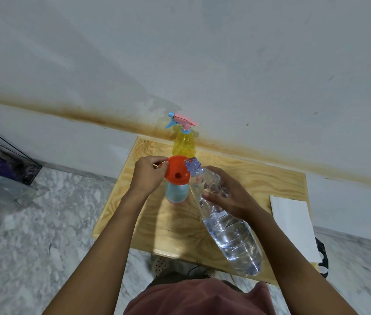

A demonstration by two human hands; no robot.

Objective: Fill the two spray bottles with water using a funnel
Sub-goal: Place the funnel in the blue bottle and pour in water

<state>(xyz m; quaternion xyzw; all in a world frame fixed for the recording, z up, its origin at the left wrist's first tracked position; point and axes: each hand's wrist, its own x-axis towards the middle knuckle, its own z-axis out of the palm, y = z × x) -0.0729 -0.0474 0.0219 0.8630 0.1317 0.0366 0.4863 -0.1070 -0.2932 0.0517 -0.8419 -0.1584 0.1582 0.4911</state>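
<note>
An orange funnel (177, 170) sits in the neck of a light blue spray bottle (177, 193) standing on the wooden table (259, 178). My left hand (149, 172) pinches the funnel's rim at its left side. My right hand (227, 193) grips a large clear water bottle (230, 228), tilted with its open mouth over the funnel's right edge; water fills its lower part. Behind them a yellow spray bottle (184, 144) stands upright by the wall, with a pink and blue trigger head (181, 120) on it.
A white folded cloth or paper (293, 223) lies at the table's right edge. A dark wire basket (4, 155) and a clear plastic sheet sit on the marble floor at the left. A stained wall rises right behind the table.
</note>
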